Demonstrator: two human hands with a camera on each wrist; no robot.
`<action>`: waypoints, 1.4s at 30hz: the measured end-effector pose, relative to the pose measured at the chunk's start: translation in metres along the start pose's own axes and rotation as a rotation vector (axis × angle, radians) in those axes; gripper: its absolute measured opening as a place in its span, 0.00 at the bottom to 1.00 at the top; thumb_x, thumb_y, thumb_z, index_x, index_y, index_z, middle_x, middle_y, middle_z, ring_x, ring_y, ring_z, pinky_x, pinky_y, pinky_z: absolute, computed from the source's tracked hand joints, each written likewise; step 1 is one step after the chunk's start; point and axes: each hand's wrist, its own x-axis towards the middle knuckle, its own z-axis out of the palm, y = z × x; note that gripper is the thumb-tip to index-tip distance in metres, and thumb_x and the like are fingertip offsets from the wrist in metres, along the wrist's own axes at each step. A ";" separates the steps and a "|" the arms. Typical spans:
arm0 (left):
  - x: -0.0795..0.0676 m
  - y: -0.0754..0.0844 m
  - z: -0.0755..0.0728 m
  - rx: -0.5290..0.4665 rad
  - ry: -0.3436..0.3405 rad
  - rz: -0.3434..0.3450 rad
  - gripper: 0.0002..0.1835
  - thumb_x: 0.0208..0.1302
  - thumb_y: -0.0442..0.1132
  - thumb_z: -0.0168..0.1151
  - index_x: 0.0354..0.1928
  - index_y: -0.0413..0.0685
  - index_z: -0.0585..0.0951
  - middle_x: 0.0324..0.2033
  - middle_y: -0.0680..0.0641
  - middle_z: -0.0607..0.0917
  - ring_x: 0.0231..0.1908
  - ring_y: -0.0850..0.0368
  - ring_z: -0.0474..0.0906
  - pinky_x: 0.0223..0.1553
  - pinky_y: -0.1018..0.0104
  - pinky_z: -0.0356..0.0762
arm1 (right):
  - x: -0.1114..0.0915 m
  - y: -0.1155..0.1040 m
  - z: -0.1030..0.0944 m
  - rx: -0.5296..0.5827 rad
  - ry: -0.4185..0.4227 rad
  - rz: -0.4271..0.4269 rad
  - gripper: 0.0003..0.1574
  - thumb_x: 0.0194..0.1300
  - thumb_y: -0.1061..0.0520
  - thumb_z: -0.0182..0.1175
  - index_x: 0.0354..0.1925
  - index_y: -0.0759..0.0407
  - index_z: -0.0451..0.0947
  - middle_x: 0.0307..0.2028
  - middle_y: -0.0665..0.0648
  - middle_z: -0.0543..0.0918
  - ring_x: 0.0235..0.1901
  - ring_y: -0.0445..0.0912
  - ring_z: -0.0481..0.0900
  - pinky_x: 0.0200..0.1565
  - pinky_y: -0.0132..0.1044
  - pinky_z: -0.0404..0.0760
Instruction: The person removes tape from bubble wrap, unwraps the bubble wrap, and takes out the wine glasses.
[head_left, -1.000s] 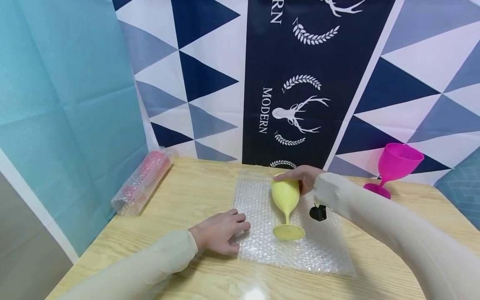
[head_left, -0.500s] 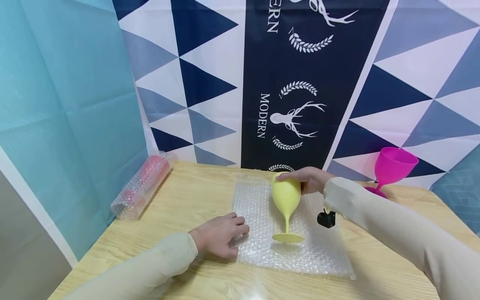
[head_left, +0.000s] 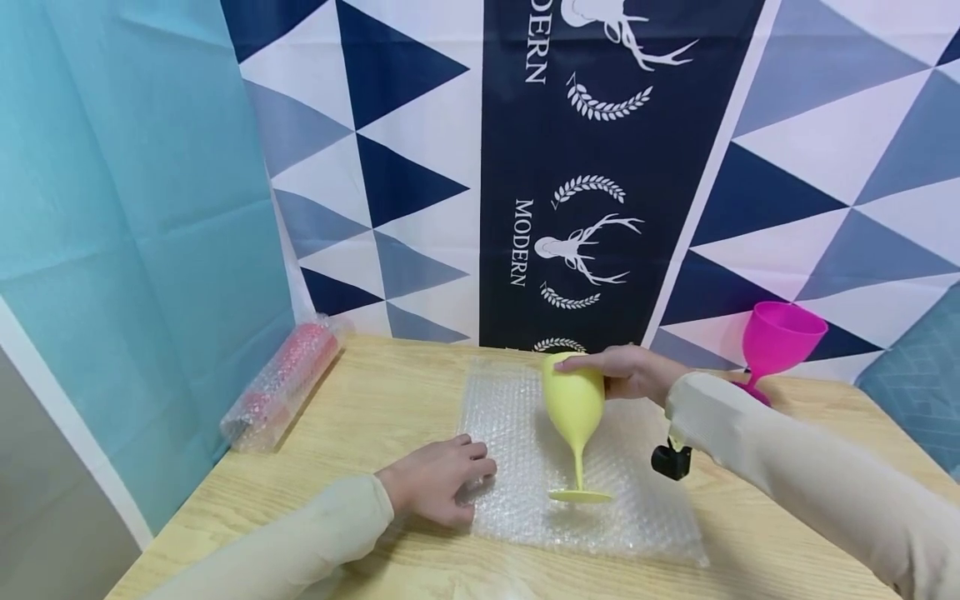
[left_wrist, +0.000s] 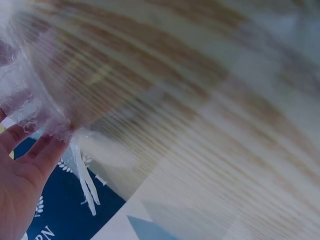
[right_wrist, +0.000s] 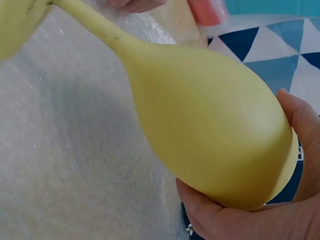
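A yellow plastic goblet is held by its bowl in my right hand, over a sheet of bubble wrap. Its stem and foot point toward me. In the right wrist view, thumb and fingers curl round the bowl near the rim, and the foot is partly cut off at the top left. My left hand rests at the left edge of the bubble wrap. The left wrist view has its fingers loosely extended against the crinkled edge of the wrap; much of that view is blurred.
A pink goblet stands at the right back of the wooden table. At the left back lies a bubble-wrapped red-pink item. A patterned wall covering rises behind the table, with a blue-green sheet on the left.
The yellow goblet's foot has tilted, now appearing almost edge-on. My right hand has shifted slightly right, still gripping the bowl. The head view has tilted up a little. My left hand stays put.
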 end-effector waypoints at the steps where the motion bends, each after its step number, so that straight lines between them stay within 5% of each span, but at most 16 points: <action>1: 0.000 0.000 0.000 0.002 0.003 0.003 0.21 0.47 0.52 0.62 0.45 0.56 0.76 0.32 0.58 0.72 0.33 0.65 0.62 0.34 0.77 0.61 | -0.002 0.001 0.001 -0.004 -0.004 -0.014 0.42 0.59 0.46 0.65 0.59 0.71 0.59 0.42 0.54 0.74 0.40 0.44 0.75 0.46 0.32 0.80; 16: -0.001 0.004 0.002 -0.004 0.020 0.001 0.22 0.46 0.52 0.63 0.46 0.58 0.76 0.33 0.59 0.73 0.32 0.67 0.62 0.32 0.79 0.59 | -0.035 0.008 0.002 -0.054 -0.033 -0.169 0.19 0.60 0.48 0.65 0.37 0.63 0.75 0.31 0.49 0.79 0.34 0.41 0.77 0.42 0.30 0.81; 30: -0.001 0.004 0.002 -0.017 0.014 0.004 0.21 0.47 0.51 0.63 0.46 0.57 0.76 0.31 0.59 0.72 0.31 0.67 0.61 0.32 0.79 0.59 | -0.067 0.011 -0.030 -0.089 -0.058 -0.198 0.16 0.63 0.46 0.62 0.37 0.58 0.77 0.31 0.47 0.83 0.35 0.39 0.81 0.45 0.31 0.81; 42: -0.001 0.003 0.002 -0.014 0.016 0.002 0.21 0.47 0.52 0.63 0.46 0.57 0.76 0.32 0.59 0.72 0.31 0.66 0.61 0.33 0.78 0.60 | -0.077 0.013 -0.069 -0.122 0.043 -0.151 0.15 0.65 0.43 0.59 0.39 0.53 0.78 0.32 0.48 0.82 0.38 0.43 0.80 0.46 0.32 0.82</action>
